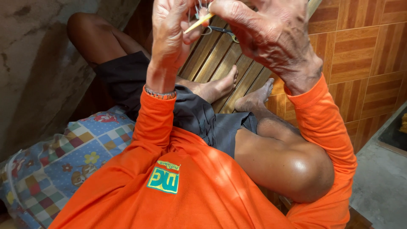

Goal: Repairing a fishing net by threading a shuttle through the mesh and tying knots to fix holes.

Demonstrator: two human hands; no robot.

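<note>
Both hands raised above the scissors [222,30] on the slats. My left hand [169,29] and right hand [265,32] pinch a thin yellow stick [198,23] amid fine net strands.

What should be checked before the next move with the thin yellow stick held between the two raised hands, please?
1. Left hand grips the yellow stick: ok, thumb and fingers pinch its lower end.
2. Right hand grips the stick: ok, fingertips close on its upper end.
3. Thin strands by the stick untangled: cannot tell, partly cut off at the top edge.
4. Scissors within reach: ok, they lie on the wooden slats just under the hands.
5. Bare feet apart from the scissors: ok, they rest lower on the slats.
</note>
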